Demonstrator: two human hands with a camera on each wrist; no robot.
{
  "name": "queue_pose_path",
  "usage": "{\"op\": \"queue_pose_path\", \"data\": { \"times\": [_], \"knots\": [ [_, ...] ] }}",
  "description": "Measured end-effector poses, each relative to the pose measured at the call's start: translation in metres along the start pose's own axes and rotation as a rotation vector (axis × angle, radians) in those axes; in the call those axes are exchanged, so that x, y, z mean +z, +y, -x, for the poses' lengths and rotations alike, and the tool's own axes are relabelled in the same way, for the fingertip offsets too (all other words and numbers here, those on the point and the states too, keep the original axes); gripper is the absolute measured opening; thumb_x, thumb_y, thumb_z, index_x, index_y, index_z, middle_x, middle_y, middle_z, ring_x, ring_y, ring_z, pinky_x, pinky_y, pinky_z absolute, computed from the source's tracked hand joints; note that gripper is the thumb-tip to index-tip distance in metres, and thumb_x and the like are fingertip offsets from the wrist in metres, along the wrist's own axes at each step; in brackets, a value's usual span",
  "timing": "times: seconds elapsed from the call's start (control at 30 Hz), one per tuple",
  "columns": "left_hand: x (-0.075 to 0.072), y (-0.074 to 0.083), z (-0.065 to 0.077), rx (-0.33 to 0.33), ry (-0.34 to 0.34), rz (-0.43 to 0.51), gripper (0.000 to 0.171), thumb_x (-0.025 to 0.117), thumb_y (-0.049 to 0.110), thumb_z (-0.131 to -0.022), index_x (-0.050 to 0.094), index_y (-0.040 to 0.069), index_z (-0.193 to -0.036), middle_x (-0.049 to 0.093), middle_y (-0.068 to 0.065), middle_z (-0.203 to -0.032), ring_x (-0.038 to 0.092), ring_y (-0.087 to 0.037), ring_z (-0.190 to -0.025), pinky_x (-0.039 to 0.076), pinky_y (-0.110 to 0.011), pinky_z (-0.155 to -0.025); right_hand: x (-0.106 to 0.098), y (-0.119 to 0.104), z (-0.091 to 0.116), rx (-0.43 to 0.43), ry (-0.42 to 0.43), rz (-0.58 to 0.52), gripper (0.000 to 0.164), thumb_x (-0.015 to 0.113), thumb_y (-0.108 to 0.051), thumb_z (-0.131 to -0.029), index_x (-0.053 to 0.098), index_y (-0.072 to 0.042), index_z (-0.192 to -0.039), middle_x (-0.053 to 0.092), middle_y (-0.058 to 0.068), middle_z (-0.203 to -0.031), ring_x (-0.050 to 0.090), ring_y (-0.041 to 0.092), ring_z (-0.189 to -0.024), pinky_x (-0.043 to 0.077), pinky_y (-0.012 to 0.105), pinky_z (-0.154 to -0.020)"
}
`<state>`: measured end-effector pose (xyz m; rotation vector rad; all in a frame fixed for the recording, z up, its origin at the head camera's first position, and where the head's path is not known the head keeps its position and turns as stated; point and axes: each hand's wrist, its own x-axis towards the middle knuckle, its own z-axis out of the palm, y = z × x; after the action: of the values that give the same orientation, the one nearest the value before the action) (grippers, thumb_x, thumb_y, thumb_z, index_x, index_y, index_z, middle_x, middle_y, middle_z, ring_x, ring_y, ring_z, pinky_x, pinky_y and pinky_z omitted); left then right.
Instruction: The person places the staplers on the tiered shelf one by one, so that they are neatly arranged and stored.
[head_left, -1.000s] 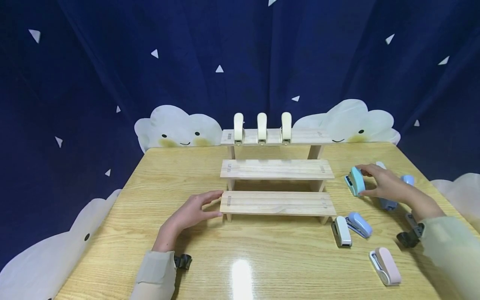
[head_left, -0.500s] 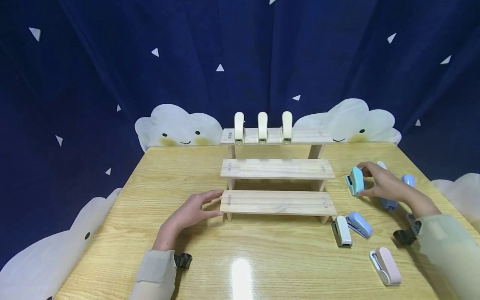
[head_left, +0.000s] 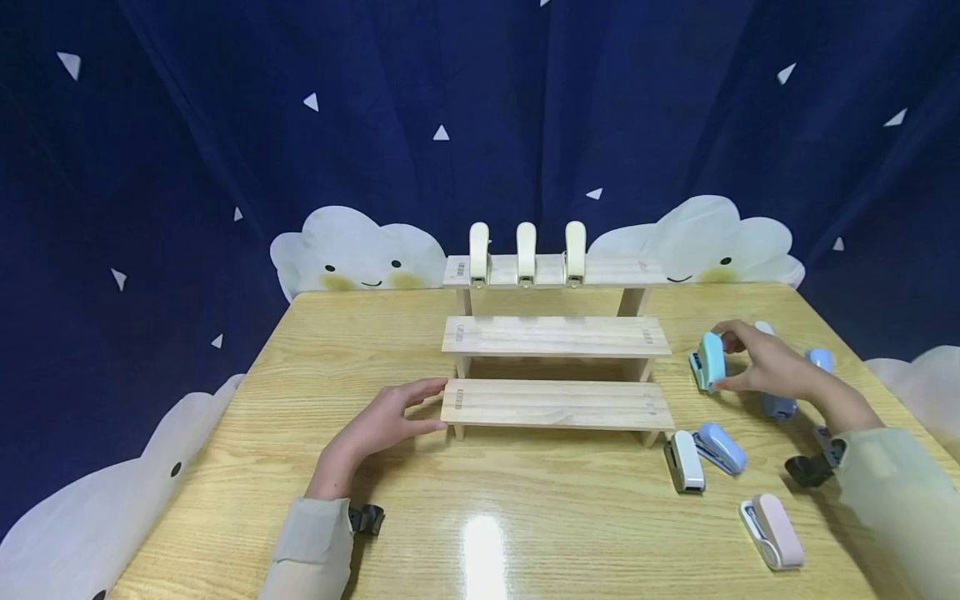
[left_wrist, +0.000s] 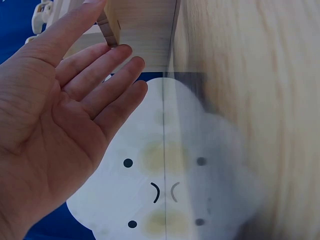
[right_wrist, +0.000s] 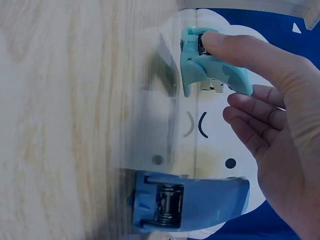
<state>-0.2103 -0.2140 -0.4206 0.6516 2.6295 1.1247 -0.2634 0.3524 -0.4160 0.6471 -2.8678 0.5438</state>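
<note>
While the right grip [head_left: 772, 367] pinches the teal stapler [head_left: 711, 360] by its ends, right of the rack [head_left: 555, 404], on or just above the surface [head_left: 570, 508], the left grip [head_left: 382, 425] stays unclosed at the rack's other side. Probably light, stiff and slick, the stapler seems best held there.

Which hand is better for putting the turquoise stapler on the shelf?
Probably the right hand: it pinches the turquoise stapler, just right of the shelf. The left hand holds nothing and is by the shelf's left end, farther from the stapler.
</note>
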Motion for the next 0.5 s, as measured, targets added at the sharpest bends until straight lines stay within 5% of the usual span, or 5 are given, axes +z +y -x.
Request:
{"op": "queue_pose_path", "data": {
  "times": [0.5],
  "knots": [
    [0.0002, -0.0005, -0.0005, -0.007, 0.001, 0.001, 0.068, 0.073, 0.032, -0.088, 0.045, 0.017, -0.148, 0.048, -0.005, -0.151, 0.047, -0.030, -0.138, 0.040, -0.048, -0.115, -0.0016, -0.0043, -0.0051, 0.016, 0.000, -0.023, 0.081, 0.092, -0.032, -0.065, 0.049, 0.002, -0.125, 0.063, 0.012, -0.101, 0.056, 0.014, -0.090, 0.051, 0.023, -0.074]
  ]
}}
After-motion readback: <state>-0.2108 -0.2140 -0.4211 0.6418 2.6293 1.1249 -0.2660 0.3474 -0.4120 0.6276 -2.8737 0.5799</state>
